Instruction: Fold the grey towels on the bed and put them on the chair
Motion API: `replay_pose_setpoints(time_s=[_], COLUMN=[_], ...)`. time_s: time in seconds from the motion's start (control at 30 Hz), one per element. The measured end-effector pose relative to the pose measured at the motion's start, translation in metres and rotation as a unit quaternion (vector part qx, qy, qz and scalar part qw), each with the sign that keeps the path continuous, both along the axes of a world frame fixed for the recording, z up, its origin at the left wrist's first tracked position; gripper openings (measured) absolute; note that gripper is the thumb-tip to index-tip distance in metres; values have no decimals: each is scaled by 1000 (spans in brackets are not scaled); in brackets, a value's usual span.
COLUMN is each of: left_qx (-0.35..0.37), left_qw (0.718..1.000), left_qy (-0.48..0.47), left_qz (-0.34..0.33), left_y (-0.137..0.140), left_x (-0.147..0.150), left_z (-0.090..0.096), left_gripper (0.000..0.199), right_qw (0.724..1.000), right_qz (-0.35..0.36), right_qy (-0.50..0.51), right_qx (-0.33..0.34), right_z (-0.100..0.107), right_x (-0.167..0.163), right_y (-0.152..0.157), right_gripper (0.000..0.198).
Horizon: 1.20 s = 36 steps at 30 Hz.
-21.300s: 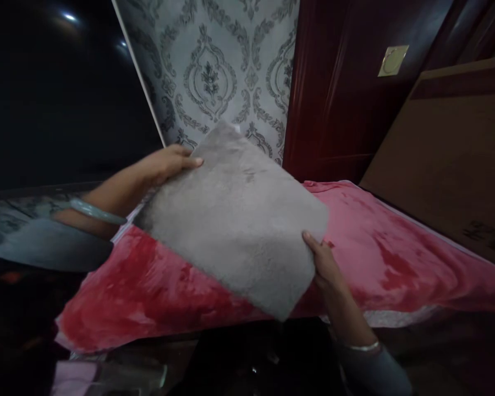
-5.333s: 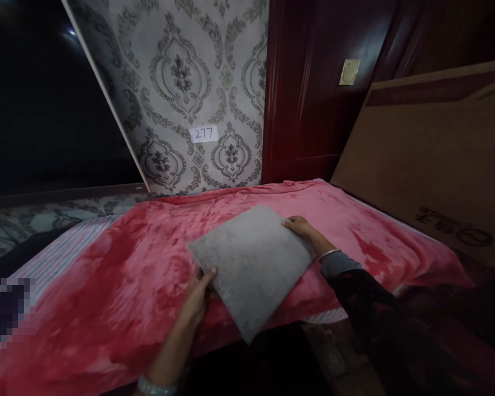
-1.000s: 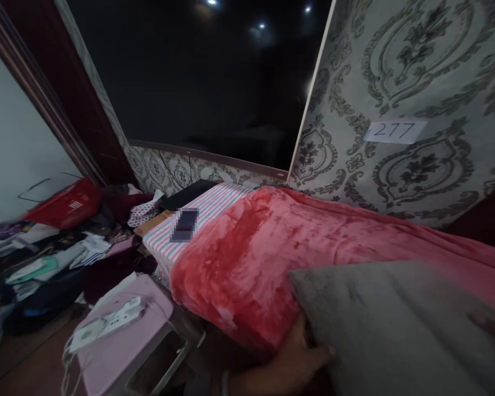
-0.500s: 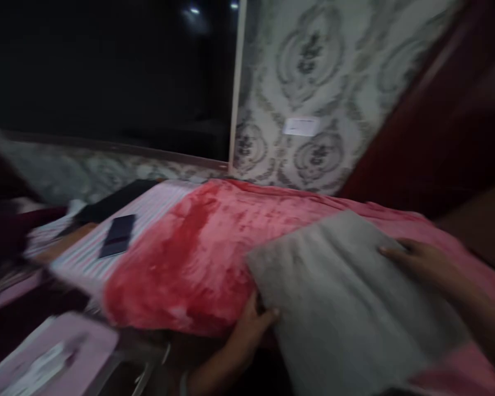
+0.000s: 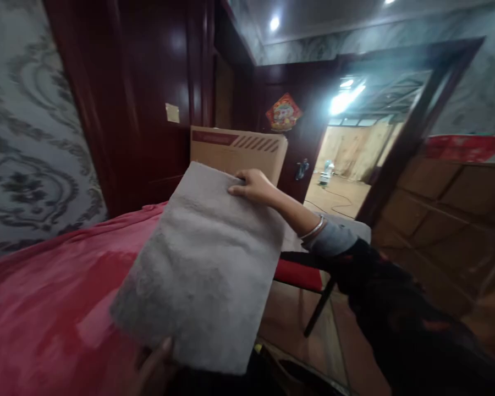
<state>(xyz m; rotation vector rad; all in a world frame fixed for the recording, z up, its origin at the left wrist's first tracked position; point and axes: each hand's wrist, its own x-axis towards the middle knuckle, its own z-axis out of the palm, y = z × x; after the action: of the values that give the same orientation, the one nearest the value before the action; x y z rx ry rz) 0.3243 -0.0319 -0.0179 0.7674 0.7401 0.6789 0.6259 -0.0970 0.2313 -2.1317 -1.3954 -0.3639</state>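
Note:
A grey, plush-looking rectangular cloth (image 5: 206, 264) is held up between my two hands, its surface slightly creased. My right hand (image 5: 253, 186) pinches its upper right edge, thumb on the near face. Low in the picture, my left hand (image 5: 154, 366) grips the bottom left edge; only the thumb and part of the hand show, dim and partly hidden by the cloth. To the left and below lies a pink and red blanket (image 5: 66, 308), partly covered by the grey cloth.
Behind the cloth stands a large cardboard box (image 5: 235, 148). A chair with a red seat (image 5: 301, 275) is to the right. Farther back, a dark red door (image 5: 268, 93) stands by an open doorway. Stacked cartons (image 5: 433, 220) line the right side.
The view has swung right, from the dark screen and wall towards the doorway. The grey cloth has come with both hands and is now raised and turned.

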Motion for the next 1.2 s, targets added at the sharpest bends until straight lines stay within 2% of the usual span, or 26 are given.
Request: replay_pose_setpoints(time_s=[0.13, 0.27, 0.4, 0.57, 0.67, 0.83, 0.97, 1.07, 1.2], left_qx=[-6, -41, -81, -116, -140, -175, -190, -196, -198], left_qw=[983, 955, 936, 929, 929, 921, 918, 920, 931], left_qy=[-81, -109, -127, -135, -121, -131, -146, -147, -119], left_qz=[-163, -272, -317, -324, -319, -323, -317, -306, -282], left_y=[-25, -60, -101, -146, -166, -194, -211, -219, -224], left_x=[69, 136, 191, 244, 268, 295, 309, 322, 336], left_z=[20, 34, 43, 47, 44, 40, 41, 42, 37], left_gripper=[76, 51, 29, 24, 23, 23, 30, 31, 31], right_qw=[993, 976, 957, 944, 940, 916, 918, 915, 912], right_qz=[-90, -178, -235, -260, -282, -337, -342, -371, -391], right_qy=[-75, -121, -161, -191, -174, -178, -155, -116, -84], right_qx=[-11, -28, -50, -65, -75, -124, -129, -105, -90], right_z=[37, 58, 70, 77, 75, 66, 56, 42, 11], right_x=[41, 84, 129, 183, 209, 235, 250, 261, 270], right_y=[-70, -127, -170, -205, -217, -225, -224, -219, -214], right_gripper=[16, 18, 21, 24, 24, 31, 37, 35, 31])
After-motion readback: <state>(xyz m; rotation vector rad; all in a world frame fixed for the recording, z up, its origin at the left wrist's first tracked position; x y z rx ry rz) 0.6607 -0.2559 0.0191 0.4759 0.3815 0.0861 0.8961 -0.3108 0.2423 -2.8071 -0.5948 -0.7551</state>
